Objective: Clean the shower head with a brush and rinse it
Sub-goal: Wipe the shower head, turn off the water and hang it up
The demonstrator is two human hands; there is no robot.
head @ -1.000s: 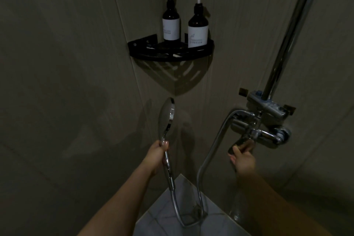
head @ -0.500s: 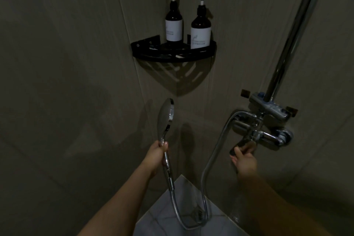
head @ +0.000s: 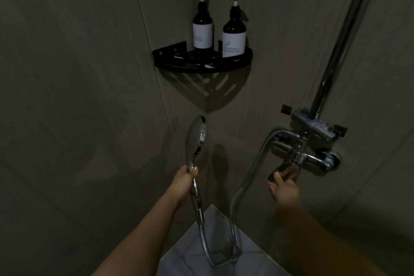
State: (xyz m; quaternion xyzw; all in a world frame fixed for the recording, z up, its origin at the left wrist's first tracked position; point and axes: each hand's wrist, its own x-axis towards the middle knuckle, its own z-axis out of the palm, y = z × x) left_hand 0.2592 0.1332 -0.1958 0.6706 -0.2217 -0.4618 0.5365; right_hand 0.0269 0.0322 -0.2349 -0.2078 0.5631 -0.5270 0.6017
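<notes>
The shower head [head: 195,136] and hose [head: 244,188] are glossy chromed metal, like the tap [head: 313,154] and riser pipe [head: 342,36]. Above the head, a matt black shelf [head: 201,66] bears dark glossy bottles [head: 202,27] with matt white labels. Walls [head: 78,74] look smooth, matt.

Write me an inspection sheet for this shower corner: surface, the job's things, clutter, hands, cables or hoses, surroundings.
Surface: pale marbled ledge low in the corner.
Job's things: shower head held upright; no brush seen; no water visibly flowing.
Clutter: two dark pump bottles upright on a black corner shelf.
Hands: left hand grips the shower head's handle; right hand holds the tap lever.
Cables: metal hose loops from the handle down over the ledge and up to the mixer.
Surroundings: dim tiled walls; chrome riser pipe.
</notes>
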